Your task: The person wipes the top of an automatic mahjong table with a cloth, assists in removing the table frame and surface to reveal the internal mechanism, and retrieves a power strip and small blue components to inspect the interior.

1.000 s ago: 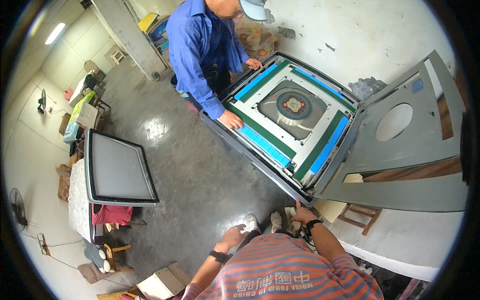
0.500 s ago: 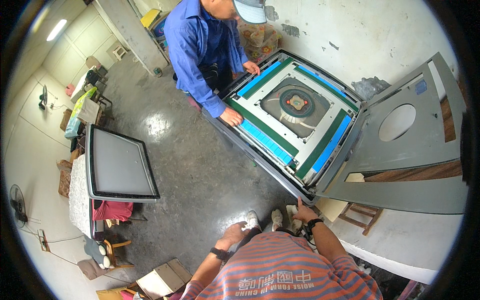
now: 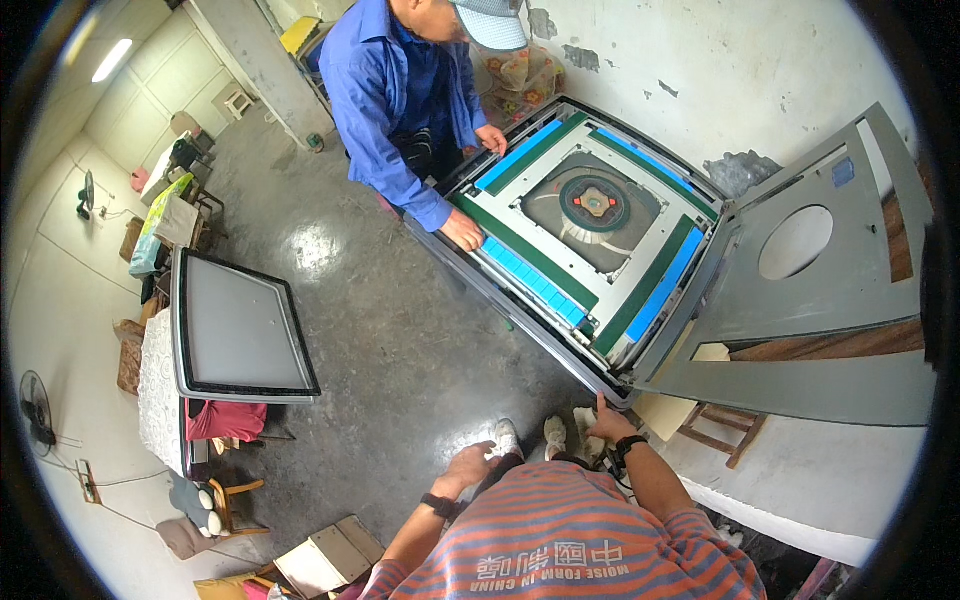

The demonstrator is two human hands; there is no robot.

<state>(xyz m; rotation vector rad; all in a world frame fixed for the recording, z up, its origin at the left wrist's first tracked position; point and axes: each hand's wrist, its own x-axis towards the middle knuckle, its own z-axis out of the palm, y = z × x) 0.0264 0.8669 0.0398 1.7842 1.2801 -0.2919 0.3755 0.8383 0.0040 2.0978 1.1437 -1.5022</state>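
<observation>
An automatic mahjong table (image 3: 608,306) stands with its inside exposed. Rows of blue tiles (image 3: 535,284) lie along its green strips, around a round central unit (image 3: 594,206). My right hand (image 3: 610,424) is at the table's near corner, its index finger stretched out to the dark rim; the other fingers look loosely bent. Low over the floor, my left hand (image 3: 468,466) hangs apart from the table, fingers loosely extended and holding nothing visible. Across the table, a person in a blue jacket (image 3: 365,95) rests one hand (image 3: 462,230) by the tile row and another (image 3: 491,139) on the far-left edge.
A large grey panel (image 3: 760,300) with a round hole leans open at the right, above a white ledge (image 3: 800,480) and a small wooden stool (image 3: 725,428). To the left stands a framed grey board (image 3: 245,325). A cardboard box (image 3: 330,560) sits at the lower left.
The person in blue has shifted slightly left, and their hand on the far-left edge has drawn back a little. My own hands have hardly moved.
</observation>
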